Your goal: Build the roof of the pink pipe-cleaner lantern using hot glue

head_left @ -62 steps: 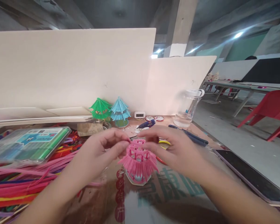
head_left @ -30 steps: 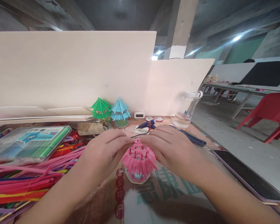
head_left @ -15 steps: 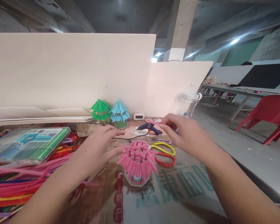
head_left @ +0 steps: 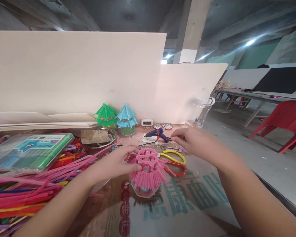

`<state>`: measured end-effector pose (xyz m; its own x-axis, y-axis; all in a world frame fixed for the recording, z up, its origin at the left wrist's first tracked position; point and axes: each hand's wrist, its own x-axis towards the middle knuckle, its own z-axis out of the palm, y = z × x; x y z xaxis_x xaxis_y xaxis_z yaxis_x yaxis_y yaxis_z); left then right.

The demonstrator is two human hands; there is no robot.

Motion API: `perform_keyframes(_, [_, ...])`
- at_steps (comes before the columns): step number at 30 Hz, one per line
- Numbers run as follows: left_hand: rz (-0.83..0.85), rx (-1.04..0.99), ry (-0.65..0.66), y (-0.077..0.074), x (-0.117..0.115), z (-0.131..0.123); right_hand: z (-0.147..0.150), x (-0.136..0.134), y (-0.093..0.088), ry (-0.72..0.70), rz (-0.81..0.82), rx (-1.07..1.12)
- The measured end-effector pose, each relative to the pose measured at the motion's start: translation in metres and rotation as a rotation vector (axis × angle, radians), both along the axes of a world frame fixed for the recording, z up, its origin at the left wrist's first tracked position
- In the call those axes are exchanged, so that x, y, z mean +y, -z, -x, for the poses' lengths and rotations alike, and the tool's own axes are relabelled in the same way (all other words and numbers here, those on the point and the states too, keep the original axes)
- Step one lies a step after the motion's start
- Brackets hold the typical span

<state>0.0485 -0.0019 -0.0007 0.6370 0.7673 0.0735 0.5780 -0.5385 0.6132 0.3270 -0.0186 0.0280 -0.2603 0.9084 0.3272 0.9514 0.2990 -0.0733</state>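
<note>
A small pink pavilion [head_left: 148, 176] made of fuzzy pipe cleaners stands on a pale base in front of me. Its open top ring shows several short posts. My left hand [head_left: 120, 161] grips its left side, thumb on the near face and fingers curled behind. My right hand [head_left: 189, 140] is at the grip end of a dark blue hot glue gun [head_left: 156, 133], fingertips drawn together. Whether they touch the gun or hold something small I cannot make out. Scissors with yellow and red handles [head_left: 175, 158] lie right behind the pavilion.
Green [head_left: 106, 115] and blue [head_left: 126, 120] pipe-cleaner pavilions stand by the white board, near a small digital clock [head_left: 146, 122]. Loose pipe cleaners [head_left: 17, 197] and a marker case [head_left: 32, 151] fill the left. A metal bowl [head_left: 112, 136] and a clear jug [head_left: 198, 113] stand farther back.
My left hand has moved right and closed on the pink pavilion. The pink strip pinched in my right hand is no longer visible there; that hand has lowered slightly beside the glue gun.
</note>
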Motion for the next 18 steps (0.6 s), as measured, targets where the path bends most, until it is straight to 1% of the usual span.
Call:
perform_keyframes(5, [-0.015,0.062,-0.053,-0.004,-0.007,-0.005,0.005,-0.002,-0.003,0.002,0.001,0.051])
perform_keyframes(8, [0.026,0.046,-0.072,-0.007,-0.012,-0.006,0.008,-0.003,-0.004,-0.004,0.018,0.08])
perform_keyframes(10, [0.057,0.023,-0.071,-0.012,-0.013,0.0,0.01,-0.004,-0.005,-0.017,0.001,0.1])
perform_keyframes(12, [0.032,0.039,-0.091,-0.021,-0.013,0.011,0.013,-0.006,-0.005,-0.019,-0.045,0.138])
perform_keyframes(13, [-0.013,0.075,-0.12,-0.027,-0.012,0.019,0.014,-0.008,-0.006,-0.01,-0.079,0.173])
perform_keyframes(16, [-0.206,0.184,-0.312,-0.044,-0.007,0.045,0.017,-0.013,-0.007,0.017,-0.226,0.325])
perform_keyframes(18, [-0.291,0.225,-0.454,-0.051,-0.002,0.061,0.018,-0.017,-0.008,0.023,-0.31,0.411])
